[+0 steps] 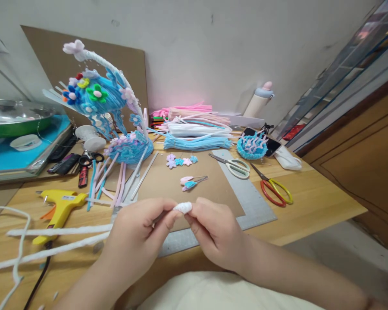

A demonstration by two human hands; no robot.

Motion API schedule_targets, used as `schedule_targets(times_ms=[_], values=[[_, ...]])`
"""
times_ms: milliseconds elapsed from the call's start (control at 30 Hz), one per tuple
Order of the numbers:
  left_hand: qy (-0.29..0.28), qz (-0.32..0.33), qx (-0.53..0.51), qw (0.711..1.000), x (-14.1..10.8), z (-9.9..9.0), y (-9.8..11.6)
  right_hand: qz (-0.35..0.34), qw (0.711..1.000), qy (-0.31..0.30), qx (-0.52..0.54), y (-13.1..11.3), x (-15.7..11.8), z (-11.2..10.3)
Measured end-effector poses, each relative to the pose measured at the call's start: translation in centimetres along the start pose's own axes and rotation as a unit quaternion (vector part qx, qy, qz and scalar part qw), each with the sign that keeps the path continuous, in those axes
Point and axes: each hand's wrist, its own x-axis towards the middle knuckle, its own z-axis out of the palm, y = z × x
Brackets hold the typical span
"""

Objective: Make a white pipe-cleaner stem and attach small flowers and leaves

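Note:
Between my two hands is a small coil of white pipe cleaner (183, 208), its turns wound close together. My left hand (142, 228) pinches the coil's left end between thumb and forefinger. At its right end, my right hand (215, 228) holds it in the same kind of pinch. Long white pipe cleaner lengths (61, 231) stretch out to the left from behind my left hand. Just beyond the coil, small pink and blue petals on wire stems (190, 184) lie on a brown board (220, 189). Several little pipe cleaner flowers (181, 161) sit farther back.
A yellow glue gun (60, 211) lies left. Two pairs of scissors, one white-handled (236, 166) and one red-and-yellow (274, 189), lie right. A tall blue jellyfish-like decoration (106, 97) stands back left. Pipe cleaner bundles (197, 142) and a bottle (258, 103) are behind.

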Motion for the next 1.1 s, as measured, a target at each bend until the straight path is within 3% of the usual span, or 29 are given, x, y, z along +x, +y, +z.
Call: schedule_targets(times_ms=[133, 300, 533, 800, 967, 1100], values=[[-0.002, -0.008, 0.006, 1.000, 0.0, 0.5, -0.1, -0.042, 0.995, -0.023, -0.085, -0.3, -0.2, -0.2], [-0.014, -0.009, 0.032, 0.999, 0.2, 1.1, -0.6, -0.041, 0.988, -0.061, -0.134, -0.3, -0.1, -0.7], [-0.064, -0.039, 0.127, 0.989, 0.1, 1.3, -0.8, 0.003, 0.991, -0.069, -0.117, 0.0, 0.1, -1.0], [-0.102, -0.051, 0.061, 0.992, 0.5, 0.9, -1.0, 0.027, 0.989, -0.088, -0.112, 0.2, 0.1, -0.9], [-0.121, -0.061, 0.092, 0.987, 0.5, 1.2, -1.2, -0.011, 0.966, -0.140, -0.216, -0.1, -0.1, -0.9], [-0.146, -0.050, 0.113, 0.982, 0.4, 1.4, -0.9, -0.074, 0.938, -0.187, -0.281, -0.8, 0.4, -2.1]])
